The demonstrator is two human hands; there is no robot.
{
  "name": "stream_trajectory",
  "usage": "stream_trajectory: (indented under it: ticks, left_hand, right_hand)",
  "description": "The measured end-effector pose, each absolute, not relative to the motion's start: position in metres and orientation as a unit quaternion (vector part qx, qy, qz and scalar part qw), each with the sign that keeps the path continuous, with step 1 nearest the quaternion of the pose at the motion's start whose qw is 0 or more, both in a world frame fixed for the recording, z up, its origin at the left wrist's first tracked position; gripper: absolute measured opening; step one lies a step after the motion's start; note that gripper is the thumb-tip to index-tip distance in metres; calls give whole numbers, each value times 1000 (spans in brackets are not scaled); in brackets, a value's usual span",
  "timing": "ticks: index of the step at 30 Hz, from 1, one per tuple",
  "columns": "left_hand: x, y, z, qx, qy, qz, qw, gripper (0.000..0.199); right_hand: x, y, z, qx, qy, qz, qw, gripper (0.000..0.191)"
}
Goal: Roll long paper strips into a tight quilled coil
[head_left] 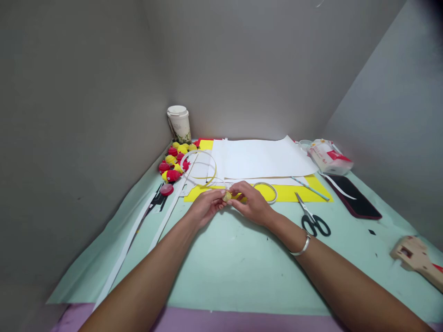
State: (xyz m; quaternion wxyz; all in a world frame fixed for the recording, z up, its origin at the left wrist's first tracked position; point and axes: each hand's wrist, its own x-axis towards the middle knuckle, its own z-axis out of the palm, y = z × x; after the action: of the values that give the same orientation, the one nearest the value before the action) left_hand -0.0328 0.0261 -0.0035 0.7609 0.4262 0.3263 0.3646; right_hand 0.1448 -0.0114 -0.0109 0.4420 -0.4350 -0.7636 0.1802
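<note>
My left hand (pixel 206 206) and my right hand (pixel 252 202) meet near the middle of the table. Between their fingertips is a small yellow paper coil (pixel 227 197) with a ridged surface. Both hands pinch it, the left from its left side and the right from its right. A thin yellow and white paper strip (pixel 215 168) curves in a large loop just beyond my left hand; whether it joins the coil is hard to see. Behind my right hand lies a roll of tape or strip (pixel 276 196), ring-shaped, on yellow paper (pixel 290 192).
Red and yellow paper ornaments (pixel 172 175) cluster at left, before a lidded cup (pixel 180 124). White sheets (pixel 259 159) lie at the back. To the right are scissors (pixel 313 221), a pencil (pixel 311 188), a phone (pixel 356 200), a tissue pack (pixel 330 157) and a glue gun (pixel 415 256).
</note>
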Motion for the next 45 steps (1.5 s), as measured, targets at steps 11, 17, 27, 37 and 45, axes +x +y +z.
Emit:
stream_trajectory:
  ticks: [11,17,27,37,45]
  left_hand:
    - [-32,26,-3,434,326,360,759,18]
    - [-32,26,-3,438,319,359,760,18]
    - [-31,30,-9,379,324,393,773,15]
    - [-31,26,-3,419,326,373,761,19]
    - [-31,25,-1,431,323,367,758,16]
  right_hand:
    - [145,-14,-7,-436,-764,193,435,21]
    - [145,-13,-7,-433,-772,178,429,20]
    - [142,-11,-15,-452,-763,144,440,27]
    - [144,-10,-14,-428,-773,136,448,20]
    - [146,-12,-10,-428,-773,175,434,21]
